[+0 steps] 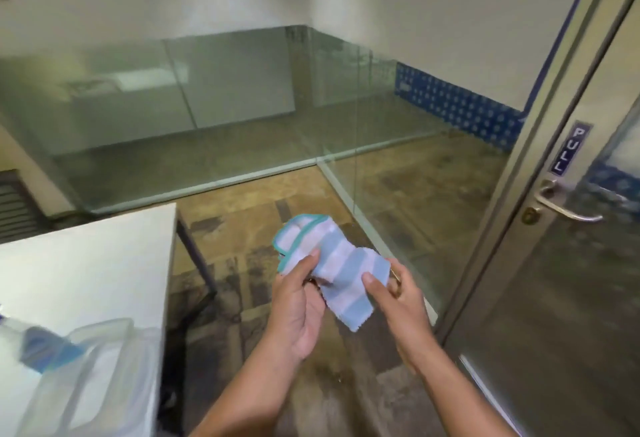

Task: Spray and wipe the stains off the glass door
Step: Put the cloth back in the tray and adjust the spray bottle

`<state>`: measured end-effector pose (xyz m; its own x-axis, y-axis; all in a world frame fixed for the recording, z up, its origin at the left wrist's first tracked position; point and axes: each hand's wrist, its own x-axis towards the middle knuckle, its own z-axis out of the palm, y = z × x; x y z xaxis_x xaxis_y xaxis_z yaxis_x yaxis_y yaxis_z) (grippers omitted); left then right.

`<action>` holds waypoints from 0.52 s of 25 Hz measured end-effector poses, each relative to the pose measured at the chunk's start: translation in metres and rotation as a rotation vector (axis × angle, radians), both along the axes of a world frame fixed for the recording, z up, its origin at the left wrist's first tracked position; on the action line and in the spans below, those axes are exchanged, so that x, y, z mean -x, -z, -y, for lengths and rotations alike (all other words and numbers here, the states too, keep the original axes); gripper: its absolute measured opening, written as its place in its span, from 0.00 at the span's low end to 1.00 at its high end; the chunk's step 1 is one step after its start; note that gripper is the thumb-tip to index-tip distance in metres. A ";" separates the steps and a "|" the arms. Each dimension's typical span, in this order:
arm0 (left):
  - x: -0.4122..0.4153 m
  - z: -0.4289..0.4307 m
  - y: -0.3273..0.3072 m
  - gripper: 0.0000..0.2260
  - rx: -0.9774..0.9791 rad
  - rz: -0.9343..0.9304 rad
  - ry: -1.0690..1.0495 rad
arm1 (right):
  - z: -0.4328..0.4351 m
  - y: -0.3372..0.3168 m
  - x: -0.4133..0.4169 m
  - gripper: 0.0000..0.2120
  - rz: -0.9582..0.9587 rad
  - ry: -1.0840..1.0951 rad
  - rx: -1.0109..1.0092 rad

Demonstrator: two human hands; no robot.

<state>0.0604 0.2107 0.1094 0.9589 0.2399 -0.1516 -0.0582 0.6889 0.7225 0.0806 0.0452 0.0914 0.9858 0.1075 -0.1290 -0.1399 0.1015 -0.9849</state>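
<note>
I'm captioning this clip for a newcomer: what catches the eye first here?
First, the blue-and-white striped cloth at centre, gripped by the left hand and right hand above the floor. Next, the glass door on the right, with its PULL sign above a metal handle.

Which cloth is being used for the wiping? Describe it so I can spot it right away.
Start at the glass door on the right, with its PULL sign and metal handle. Just left of it, over the brown floor, both hands hold the cloth. It is crumpled, striped light blue and white, with teal edging.
</note>
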 end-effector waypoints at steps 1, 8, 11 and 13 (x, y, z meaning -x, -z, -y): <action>0.014 -0.018 0.004 0.18 0.003 -0.014 -0.046 | -0.018 0.004 0.006 0.31 -0.022 -0.048 -0.036; 0.109 -0.146 0.023 0.19 -0.128 -0.044 -0.291 | -0.148 0.016 0.047 0.13 -0.048 -0.248 -0.087; 0.156 -0.217 0.036 0.14 -0.274 -0.244 -0.345 | -0.209 0.026 0.067 0.12 -0.045 -0.287 -0.017; 0.191 -0.258 0.046 0.15 -0.370 -0.370 -0.330 | -0.251 0.033 0.082 0.13 -0.036 -0.322 0.060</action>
<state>-0.1303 0.4691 0.0638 0.7248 0.6153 -0.3100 0.0749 0.3769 0.9232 -0.0019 0.2964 0.0585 0.8969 0.4044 -0.1791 -0.1907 -0.0117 -0.9816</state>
